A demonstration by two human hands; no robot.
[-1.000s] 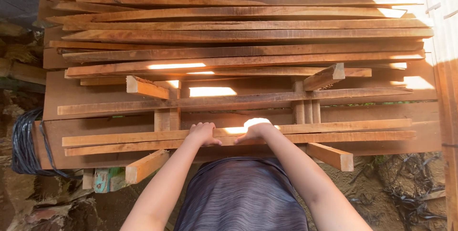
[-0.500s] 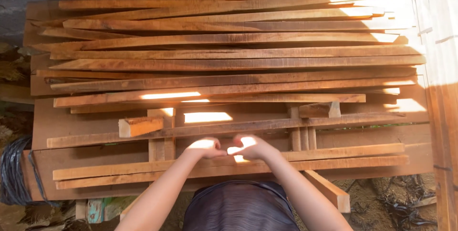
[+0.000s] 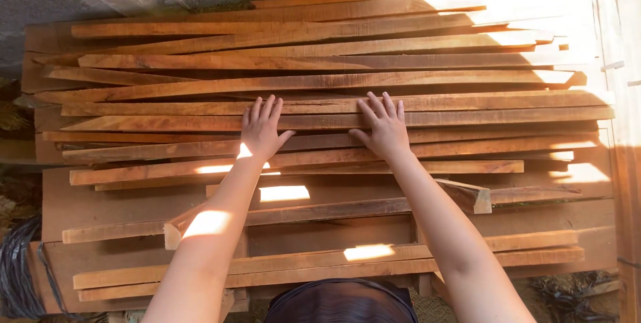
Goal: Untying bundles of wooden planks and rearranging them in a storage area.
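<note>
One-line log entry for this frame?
left hand: flat on wooden slats | right hand: flat on the slats | fingers spread, nothing gripped | stack: long slats lying crosswise

Two hands (image 3: 262,131) on one stack of wooden slats (image 3: 320,83)

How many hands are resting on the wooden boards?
2. The left hand lies flat on the wooden boards near the middle; the right hand lies flat beside it. None seem hidden.

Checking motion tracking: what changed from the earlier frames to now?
Both hands left the near slats, reached farther up the pile and spread apart. Now the left hand and right hand lie flat, fingers open, on the middle wooden slats. Nothing is gripped. The stack looks unchanged.
</note>
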